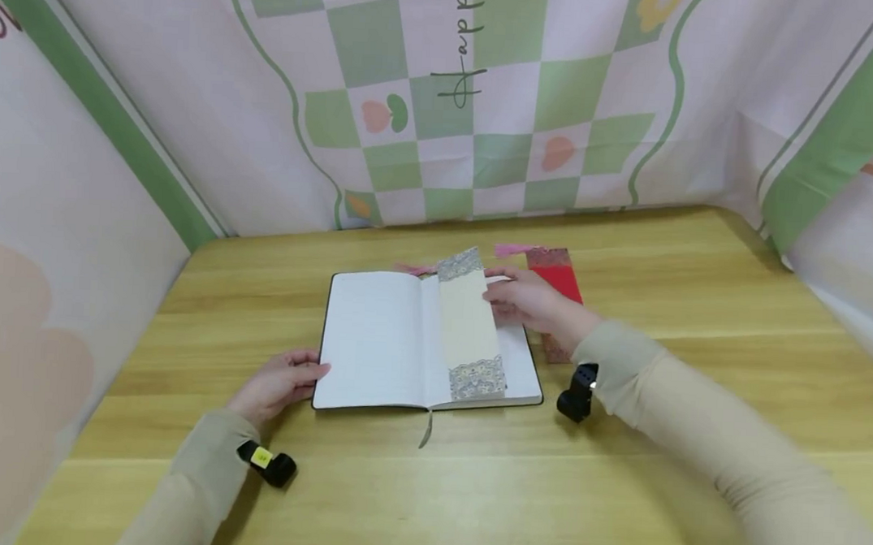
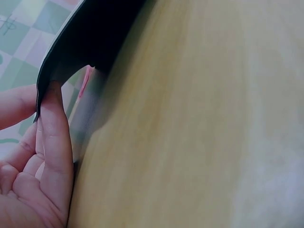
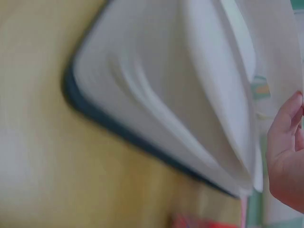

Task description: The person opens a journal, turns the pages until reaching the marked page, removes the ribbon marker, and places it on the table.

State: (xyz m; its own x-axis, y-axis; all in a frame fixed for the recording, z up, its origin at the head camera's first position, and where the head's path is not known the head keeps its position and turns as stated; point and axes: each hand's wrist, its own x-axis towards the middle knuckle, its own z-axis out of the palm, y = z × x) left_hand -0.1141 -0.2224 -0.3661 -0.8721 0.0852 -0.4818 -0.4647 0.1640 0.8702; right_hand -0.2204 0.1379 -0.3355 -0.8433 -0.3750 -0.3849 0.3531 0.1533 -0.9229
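Note:
An open notebook (image 1: 371,339) with white pages and a dark cover lies on the table. My left hand (image 1: 281,384) pinches its left edge; in the left wrist view the black cover (image 2: 90,42) passes between thumb and fingers. Over the right-hand page is a cream bookmark (image 1: 471,315) with lace-patterned ends, its top reaching past the notebook's upper edge. My right hand (image 1: 526,297) pinches the bookmark's right edge, the fingertips partly hidden. In the right wrist view, several notebook pages (image 3: 213,85) curve upward beside my right hand (image 3: 287,152).
A red bookmark (image 1: 556,282) lies right of the notebook, partly under my right hand, near a pink tassel (image 1: 514,249). Another pink tassel (image 1: 416,269) shows behind the notebook. A grey ribbon (image 1: 426,431) hangs from the spine. A patterned curtain (image 1: 485,169) borders the wooden table (image 1: 368,497).

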